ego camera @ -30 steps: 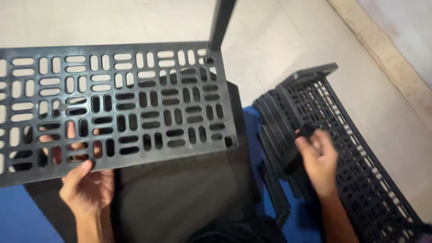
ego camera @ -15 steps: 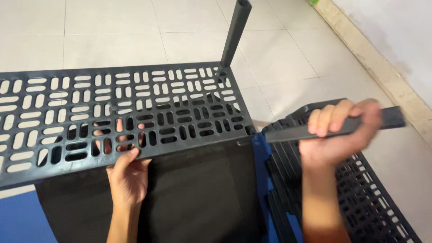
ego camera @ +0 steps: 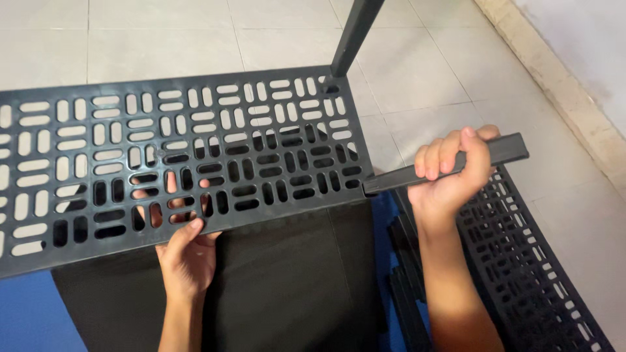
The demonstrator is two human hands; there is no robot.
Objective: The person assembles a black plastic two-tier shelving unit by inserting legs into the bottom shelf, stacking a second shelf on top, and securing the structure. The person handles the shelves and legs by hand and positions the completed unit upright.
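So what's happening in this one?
A person is handling parts of a black plastic rack. The left hand grips the near edge of a slotted shelf panel, fingers poking up through its slots. The right hand holds a black post, one end touching the panel's near right corner. Another post already stands at the far right corner. More shelf panels lie on the tiled floor to the right.

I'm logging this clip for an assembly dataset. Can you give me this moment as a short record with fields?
setting: tiled floor, blue mat
left hand: grips near edge of slotted black shelf, fingers beneath
right hand: closed around a black post, its end at the shelf's near right corner
upright post: stands at the shelf's far right corner
spare shelves: stacked on the floor at right
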